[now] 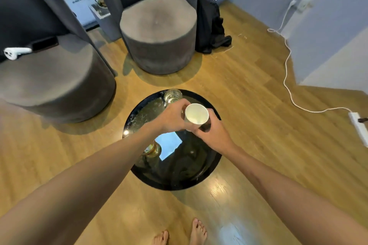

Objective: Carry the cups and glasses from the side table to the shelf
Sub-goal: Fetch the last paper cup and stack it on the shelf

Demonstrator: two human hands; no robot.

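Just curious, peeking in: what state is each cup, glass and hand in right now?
Paper cup: upright, empty, held above the table by both hands.
Clear glass: upright on the table's far edge.
Amber glass: on the table, partly hidden by the left arm.
Left hand: grips the paper cup.
Right hand: grips the paper cup.

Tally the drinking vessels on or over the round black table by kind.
White paper cup, held by both the left hand and the right hand: 1
Clear glass: 1
Amber glass, partly hidden under the left arm: 1
Total: 3
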